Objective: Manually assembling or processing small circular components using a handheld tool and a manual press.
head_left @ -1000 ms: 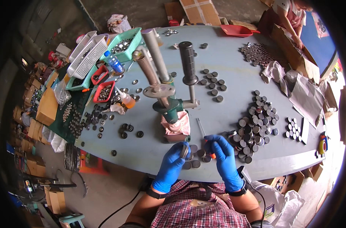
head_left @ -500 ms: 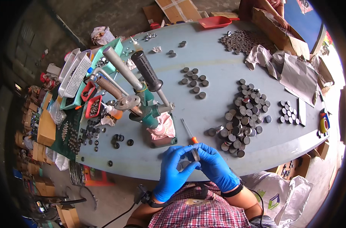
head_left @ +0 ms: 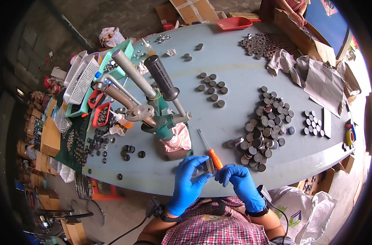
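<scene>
Both my hands wear blue gloves and sit at the table's near edge. My left hand (head_left: 186, 185) grips a round metal disc (head_left: 210, 165) between thumb and fingers, its rim facing up. Close to its right side, my right hand (head_left: 240, 184) is closed, fingers curled against the thumb; anything inside is hidden. A screwdriver (head_left: 215, 158) with an orange handle lies just beyond my hands, its shaft pointing away. To its right, several dark round discs (head_left: 267, 134) form a heap. A green hand press (head_left: 163, 126) with a pink cloth (head_left: 178, 139) on its base stands beyond my left hand.
Small red bins (head_left: 101, 115) and white baskets (head_left: 80, 83) stand at the left. Loose rings (head_left: 129, 149) lie near the press. More discs (head_left: 212, 87) sit mid-table. At the far right, another person's hand (head_left: 296, 18) reaches into a cardboard box (head_left: 304, 34). Tape (head_left: 349, 136) rests at the right edge.
My right hand has come off the disc and moved slightly right and down, its fingers curling. The disc stays in my left hand. The view has shifted slightly.
</scene>
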Motion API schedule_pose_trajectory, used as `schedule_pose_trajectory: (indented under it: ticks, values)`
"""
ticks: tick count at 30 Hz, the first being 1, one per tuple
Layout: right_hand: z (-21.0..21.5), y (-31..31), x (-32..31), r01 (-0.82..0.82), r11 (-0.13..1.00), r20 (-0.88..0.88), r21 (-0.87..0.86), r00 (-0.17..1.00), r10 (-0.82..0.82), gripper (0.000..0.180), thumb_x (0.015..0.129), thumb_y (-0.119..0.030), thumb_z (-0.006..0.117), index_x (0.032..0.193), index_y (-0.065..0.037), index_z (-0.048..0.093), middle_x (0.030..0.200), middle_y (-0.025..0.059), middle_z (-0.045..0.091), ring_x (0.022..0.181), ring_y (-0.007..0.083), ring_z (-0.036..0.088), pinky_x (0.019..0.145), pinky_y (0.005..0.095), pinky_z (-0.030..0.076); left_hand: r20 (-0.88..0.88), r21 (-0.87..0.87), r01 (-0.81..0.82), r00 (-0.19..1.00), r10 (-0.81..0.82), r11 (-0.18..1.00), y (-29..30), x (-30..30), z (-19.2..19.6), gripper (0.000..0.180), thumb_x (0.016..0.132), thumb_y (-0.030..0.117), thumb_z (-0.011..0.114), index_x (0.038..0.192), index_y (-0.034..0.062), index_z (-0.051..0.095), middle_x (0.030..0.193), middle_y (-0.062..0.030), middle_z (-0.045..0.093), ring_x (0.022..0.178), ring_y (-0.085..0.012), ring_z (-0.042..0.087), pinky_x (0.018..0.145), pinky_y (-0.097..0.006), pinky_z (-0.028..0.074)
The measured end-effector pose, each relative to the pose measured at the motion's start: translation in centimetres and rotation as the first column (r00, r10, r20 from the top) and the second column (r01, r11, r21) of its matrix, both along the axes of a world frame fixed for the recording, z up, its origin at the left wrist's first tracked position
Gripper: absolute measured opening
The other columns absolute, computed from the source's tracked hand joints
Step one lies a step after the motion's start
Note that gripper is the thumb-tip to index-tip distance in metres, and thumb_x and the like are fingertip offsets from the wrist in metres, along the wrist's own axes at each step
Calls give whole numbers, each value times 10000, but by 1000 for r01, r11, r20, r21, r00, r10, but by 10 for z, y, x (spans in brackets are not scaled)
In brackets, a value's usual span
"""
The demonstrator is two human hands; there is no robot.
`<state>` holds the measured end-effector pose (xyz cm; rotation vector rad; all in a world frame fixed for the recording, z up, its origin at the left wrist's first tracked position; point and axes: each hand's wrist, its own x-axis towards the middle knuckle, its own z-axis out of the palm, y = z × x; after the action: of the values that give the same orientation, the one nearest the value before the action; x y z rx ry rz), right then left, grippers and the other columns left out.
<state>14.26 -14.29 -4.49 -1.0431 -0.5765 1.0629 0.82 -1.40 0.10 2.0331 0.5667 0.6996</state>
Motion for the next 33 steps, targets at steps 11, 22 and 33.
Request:
schedule_pose_trajectory:
  ticks: [11,22,33]
  values:
    - [1,7,-10,-55,996,-17,-64,998,54,312,717,214,420,758,10,654,880,99,673,882,186,623,841,301,469,360,-931,317,884,300,182,15,-3,-31,380,983,362,552,1184,43,592,1070,-78,626,946,-194,580,906,-385,485]
    - [-1,4,-15,-70,990,10,-123,997,72,260,753,170,443,752,17,653,887,109,687,856,191,629,825,295,472,395,-913,409,876,276,7,16,-4,-31,402,978,396,546,1182,53,593,1085,-77,652,922,-176,615,924,-386,492]
    - [-30,31,38,450,874,832,-185,545,-105,257,743,85,551,927,-41,678,879,105,634,852,267,620,758,370,489,-226,152,-89,967,122,984,30,-15,-94,476,807,153,746,1240,87,559,1049,-86,631,939,-238,617,820,-380,474]
